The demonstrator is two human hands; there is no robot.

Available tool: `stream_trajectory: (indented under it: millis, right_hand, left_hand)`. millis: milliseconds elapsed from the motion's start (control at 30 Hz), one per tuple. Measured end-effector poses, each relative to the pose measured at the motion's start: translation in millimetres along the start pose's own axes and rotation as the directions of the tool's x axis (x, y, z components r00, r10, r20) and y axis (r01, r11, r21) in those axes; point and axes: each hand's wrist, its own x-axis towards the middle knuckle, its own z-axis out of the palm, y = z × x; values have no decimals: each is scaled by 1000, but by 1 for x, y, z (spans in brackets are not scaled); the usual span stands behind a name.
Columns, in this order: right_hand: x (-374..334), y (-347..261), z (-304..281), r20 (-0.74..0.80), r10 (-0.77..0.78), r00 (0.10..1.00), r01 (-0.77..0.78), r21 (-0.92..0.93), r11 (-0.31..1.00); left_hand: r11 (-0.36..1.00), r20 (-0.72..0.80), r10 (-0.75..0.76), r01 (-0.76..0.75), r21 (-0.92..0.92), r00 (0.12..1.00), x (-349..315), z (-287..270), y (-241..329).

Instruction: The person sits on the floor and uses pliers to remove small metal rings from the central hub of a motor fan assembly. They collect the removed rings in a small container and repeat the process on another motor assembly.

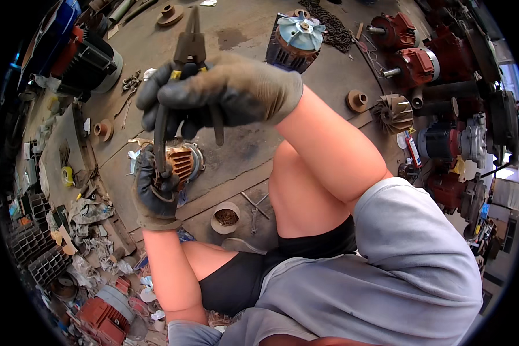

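Observation:
Both my hands wear dark-coated work gloves. Raised over the floor, my right hand is wrapped round a pair of long-nosed pliers, whose jaws point away from me and stand slightly apart. One dark handle runs down to my left hand, where the fingers are closed round its lower end. Just beyond my left hand sits a small electric motor with rusty cooling fins, partly hidden by that hand. A round bowl of small brown parts is on the floor nearer to me, beside a spanner.
A motor with a pale blue fan stands ahead. Red motors and a finned impeller line the right side. To the left lie a flanged hub, a yellow tape roll and crumpled plastic.

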Motion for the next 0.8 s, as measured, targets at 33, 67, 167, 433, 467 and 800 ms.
stream_trajectory:
  millis: [33,67,167,433,467,800]
  right_hand:
    - [0,36,-9,67,5,998,-21,234,972]
    - [0,53,-19,144,-145,979,197,-482,854]
    - [20,80,-13,199,-171,965,262,-759,596]
    - [65,90,-22,-319,231,919,5,595,803]
    - [57,87,-24,-378,163,911,53,500,864]
    - [-58,133,26,-628,575,524,-454,365,813]
  left_hand:
    - [1000,30,-10,11,-24,999,6,-7,-5]
    - [996,-54,49,-45,79,997,9,11,-13]
    - [971,-58,127,-113,209,990,13,-1,-14]
    - [994,-108,44,-55,-96,993,33,-37,19]
    - [990,-169,54,-75,-121,984,28,-31,21]
    - [936,-484,-158,-25,-351,860,-82,9,0]
